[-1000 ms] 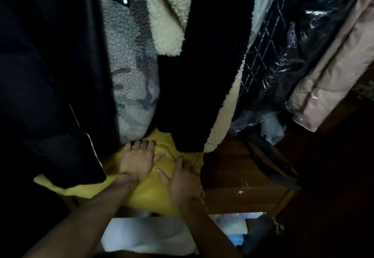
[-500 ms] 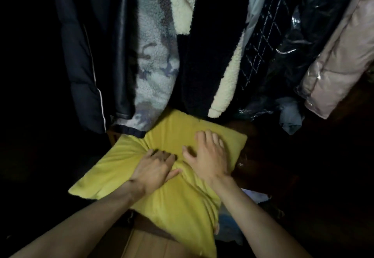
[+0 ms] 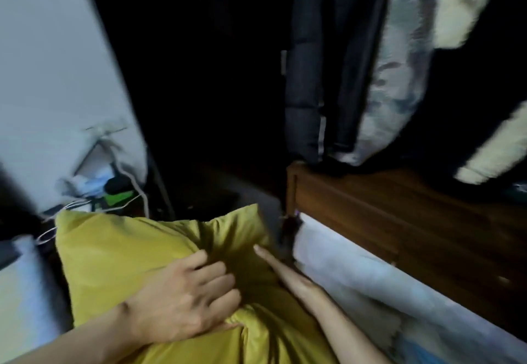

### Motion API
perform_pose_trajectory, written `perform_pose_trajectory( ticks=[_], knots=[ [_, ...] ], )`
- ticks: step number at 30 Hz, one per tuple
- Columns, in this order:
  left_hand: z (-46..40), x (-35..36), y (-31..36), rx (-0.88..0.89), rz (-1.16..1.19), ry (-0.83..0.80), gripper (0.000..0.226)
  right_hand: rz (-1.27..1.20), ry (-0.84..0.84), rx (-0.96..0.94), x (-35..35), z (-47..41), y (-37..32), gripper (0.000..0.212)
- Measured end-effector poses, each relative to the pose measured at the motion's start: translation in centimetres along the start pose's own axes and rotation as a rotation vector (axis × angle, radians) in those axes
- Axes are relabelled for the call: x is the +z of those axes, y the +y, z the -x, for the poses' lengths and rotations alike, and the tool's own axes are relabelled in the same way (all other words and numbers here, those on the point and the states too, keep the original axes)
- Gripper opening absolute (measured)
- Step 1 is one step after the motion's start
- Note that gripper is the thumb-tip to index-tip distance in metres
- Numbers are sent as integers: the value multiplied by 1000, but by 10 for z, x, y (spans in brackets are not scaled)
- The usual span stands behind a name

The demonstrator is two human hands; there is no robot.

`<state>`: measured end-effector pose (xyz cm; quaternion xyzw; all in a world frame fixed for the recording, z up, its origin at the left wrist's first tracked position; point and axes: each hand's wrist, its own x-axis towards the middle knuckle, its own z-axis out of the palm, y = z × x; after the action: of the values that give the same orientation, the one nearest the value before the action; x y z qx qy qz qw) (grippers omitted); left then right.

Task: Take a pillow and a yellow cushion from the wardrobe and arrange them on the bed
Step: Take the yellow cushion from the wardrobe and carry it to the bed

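Yellow cushion (image 3: 137, 252) now pulled clear of wardrobe, lower centre.
Left hand (image 3: 182, 298) bunches fabric for carrying (right hand (image 3: 288, 275) flat, fingers together).

One head-worn view here, looking forward and steeply down, close over both forearms and the yellow cushion (image 3: 159, 255), with the wardrobe's hanging coats (image 3: 322, 78) upper right, badly blurred.

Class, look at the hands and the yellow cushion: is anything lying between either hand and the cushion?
Nothing visible. The left hand bunches the yellow cushion directly in its fingers, and the right hand lies flat against its side. No garment lies over it.
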<state>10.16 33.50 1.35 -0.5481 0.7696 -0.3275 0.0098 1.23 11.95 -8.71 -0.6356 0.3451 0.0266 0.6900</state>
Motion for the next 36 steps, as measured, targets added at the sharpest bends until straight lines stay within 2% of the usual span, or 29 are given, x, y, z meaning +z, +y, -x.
perform_pose_trajectory(
  ticks=[2,5,7,10,12,13,15,16,17,19,20,21,23,24,26,28,30,32,34,36],
  knots=[
    [51,-14,-1,-40,29,-74,33,39,-55,30,51,-2,-5,123],
    [131,-32,7,-130,40,-222,37,276,91,-82,116,-4,-5,140],
    [178,-44,18,-154,31,-345,34,383,121,-175,155,5,-10,140],
    [232,-62,35,-200,1,-485,17,532,60,-366,211,16,-25,130],
    [257,-83,30,-384,-38,-440,11,701,6,-526,256,23,-33,118],
    [268,-97,19,-546,-67,-419,19,825,-34,-608,280,28,-34,112],
    [289,-126,-12,-853,-178,-487,75,1057,-146,-778,328,39,-34,103],
    [297,-139,-25,-932,-212,-588,105,1127,-212,-873,349,44,-32,98],
    [304,-148,-31,-967,-192,-720,127,1165,-275,-978,367,48,-31,93],
    [318,-145,-28,-1012,-16,-946,139,1196,-378,-1179,397,54,-30,80],
    [329,-137,-21,-1071,125,-1025,133,1199,-402,-1262,409,56,-30,73],
    [339,-131,-13,-1139,244,-1059,118,1195,-416,-1329,420,55,-30,69],
    [359,-127,-4,-1257,321,-993,73,1169,-463,-1403,438,46,-35,66],
    [370,-128,-3,-1288,310,-960,62,1141,-503,-1425,445,38,-39,67],
    [392,-129,-1,-1318,291,-947,59,1092,-665,-1419,457,16,-51,75],
    [411,-130,-1,-1350,269,-961,62,1120,-804,-1356,467,-14,-64,93],
    [429,-134,-3,-1395,220,-980,62,1234,-848,-1290,480,-51,-71,113],
    [443,-139,-7,-1478,152,-1001,55,1395,-913,-1192,501,-84,-68,124],
    [455,-139,-9,-1537,106,-1022,45,1467,-969,-1175,532,-108,-59,111],
    [469,-140,-10,-1598,60,-1061,46,1411,-1006,-1258,572,-122,-55,82]
  ],
)
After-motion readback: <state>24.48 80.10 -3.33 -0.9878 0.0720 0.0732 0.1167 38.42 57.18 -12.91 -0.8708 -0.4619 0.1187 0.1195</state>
